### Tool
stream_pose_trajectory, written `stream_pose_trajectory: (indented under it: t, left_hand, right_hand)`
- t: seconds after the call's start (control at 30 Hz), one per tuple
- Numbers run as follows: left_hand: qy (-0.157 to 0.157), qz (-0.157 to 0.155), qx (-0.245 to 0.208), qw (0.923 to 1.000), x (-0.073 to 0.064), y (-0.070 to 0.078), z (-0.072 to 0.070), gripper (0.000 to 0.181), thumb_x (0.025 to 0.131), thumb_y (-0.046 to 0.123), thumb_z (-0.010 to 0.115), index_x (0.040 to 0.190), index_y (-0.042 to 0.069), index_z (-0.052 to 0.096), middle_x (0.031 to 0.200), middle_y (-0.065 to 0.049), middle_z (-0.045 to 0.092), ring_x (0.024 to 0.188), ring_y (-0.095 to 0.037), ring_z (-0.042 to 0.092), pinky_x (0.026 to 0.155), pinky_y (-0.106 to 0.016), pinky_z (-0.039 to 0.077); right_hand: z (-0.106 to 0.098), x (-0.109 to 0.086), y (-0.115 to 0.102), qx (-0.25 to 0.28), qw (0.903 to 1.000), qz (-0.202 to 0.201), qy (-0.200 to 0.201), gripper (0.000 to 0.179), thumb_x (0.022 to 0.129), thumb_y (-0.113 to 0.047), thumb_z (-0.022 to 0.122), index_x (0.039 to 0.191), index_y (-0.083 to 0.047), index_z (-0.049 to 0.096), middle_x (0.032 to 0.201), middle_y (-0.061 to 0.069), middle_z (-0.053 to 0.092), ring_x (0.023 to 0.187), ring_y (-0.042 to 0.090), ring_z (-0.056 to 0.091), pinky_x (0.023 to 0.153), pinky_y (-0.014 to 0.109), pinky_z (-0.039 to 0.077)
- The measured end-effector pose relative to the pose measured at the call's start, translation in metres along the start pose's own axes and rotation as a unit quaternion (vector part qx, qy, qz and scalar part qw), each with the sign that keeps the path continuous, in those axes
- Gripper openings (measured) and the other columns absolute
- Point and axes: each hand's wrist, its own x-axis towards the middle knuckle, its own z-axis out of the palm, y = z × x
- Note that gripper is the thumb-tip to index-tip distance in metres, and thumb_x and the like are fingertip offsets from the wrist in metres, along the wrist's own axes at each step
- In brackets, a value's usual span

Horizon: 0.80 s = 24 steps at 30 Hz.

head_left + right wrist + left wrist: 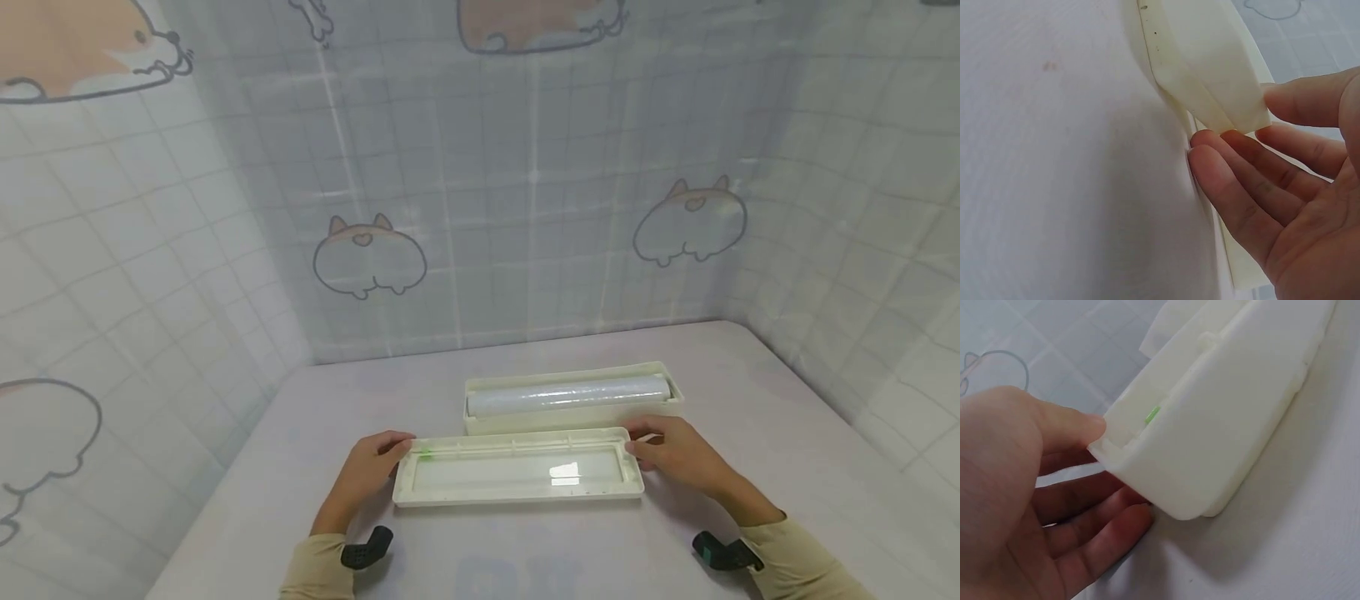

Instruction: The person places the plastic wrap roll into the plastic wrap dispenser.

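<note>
A cream plastic lid [487,475] with a clear window lies front and centre in the head view, its inner side facing up. My left hand [367,471] pinches its left end between thumb and fingers. At the opposite end, my right hand [678,450] pinches the corner the same way. Directly behind the lid stands a cream box [525,423] with its top uncovered. Inside it lies a roll of clear plastic film [570,395]. The left wrist view shows a small green piece [1152,414] inside the lid's rim near my thumb.
A pale cloth-covered table [360,392] carries everything. Pale curtains [525,208] printed with grid lines and cartoon dogs close in the back and both sides. A dark wrist device [367,548] sits by the left sleeve, another [726,552] by the right.
</note>
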Motion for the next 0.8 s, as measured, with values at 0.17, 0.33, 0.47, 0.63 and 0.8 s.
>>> stream_pose_trajectory:
  t: [0.17, 0.33, 0.47, 0.63, 0.8]
  left_hand:
    - [-0.01, -0.01, 0.004, 0.9999, -0.0018, 0.0039, -0.0018, 0.03, 0.102, 0.029, 0.06, 0.12, 0.008, 0.071, 0.107, -0.002, 0.07, 0.086, -0.016, 0.061, 0.074, -0.032, 0.051]
    - [-0.014, -0.015, -0.023, 0.9995, -0.0011, 0.002, -0.0025, 0.03, 0.101, 0.03, 0.061, 0.119, 0.008, 0.071, 0.11, -0.004, 0.069, 0.09, -0.018, 0.06, 0.074, -0.033, 0.052]
    - [-0.014, -0.021, -0.054, 0.9982, 0.0002, -0.0026, -0.0026, 0.027, 0.1, 0.03, 0.063, 0.116, 0.01, 0.072, 0.112, -0.004, 0.069, 0.095, -0.019, 0.062, 0.078, -0.034, 0.054]
    - [-0.015, -0.023, -0.086, 0.9959, 0.0006, -0.0047, -0.0033, 0.029, 0.1, 0.031, 0.064, 0.117, 0.009, 0.072, 0.116, -0.005, 0.069, 0.102, -0.021, 0.064, 0.085, -0.04, 0.056]
    - [-0.011, -0.034, -0.134, 0.9903, 0.0016, -0.0043, -0.005, 0.041, 0.099, 0.038, 0.063, 0.124, 0.005, 0.068, 0.123, -0.009, 0.066, 0.111, -0.025, 0.064, 0.095, -0.047, 0.052]
  right_hand:
    - [0.0009, -0.0007, -0.0001, 0.017, 0.9998, 0.002, 0.003, 0.037, 0.094, -0.009, 0.068, 0.123, 0.012, 0.06, 0.119, 0.024, 0.063, 0.1, 0.033, 0.068, 0.071, 0.032, 0.06]
    - [0.0024, -0.0009, -0.0001, 0.021, 0.9997, 0.001, 0.011, 0.038, 0.094, -0.008, 0.068, 0.125, 0.012, 0.059, 0.118, 0.024, 0.064, 0.098, 0.031, 0.069, 0.069, 0.033, 0.06]
    - [0.0045, -0.0015, -0.0017, 0.035, 0.9993, 0.004, 0.017, 0.039, 0.094, -0.008, 0.068, 0.126, 0.012, 0.058, 0.118, 0.023, 0.063, 0.099, 0.031, 0.068, 0.068, 0.034, 0.06]
    - [0.0047, -0.0023, -0.003, 0.044, 0.9987, -0.002, 0.026, 0.04, 0.095, -0.009, 0.068, 0.127, 0.011, 0.058, 0.118, 0.023, 0.064, 0.099, 0.03, 0.068, 0.067, 0.036, 0.06]
    - [0.0035, -0.003, -0.0047, 0.042, 0.9981, -0.004, 0.045, 0.04, 0.095, -0.015, 0.07, 0.128, 0.006, 0.061, 0.119, 0.019, 0.065, 0.101, 0.028, 0.067, 0.069, 0.035, 0.059]
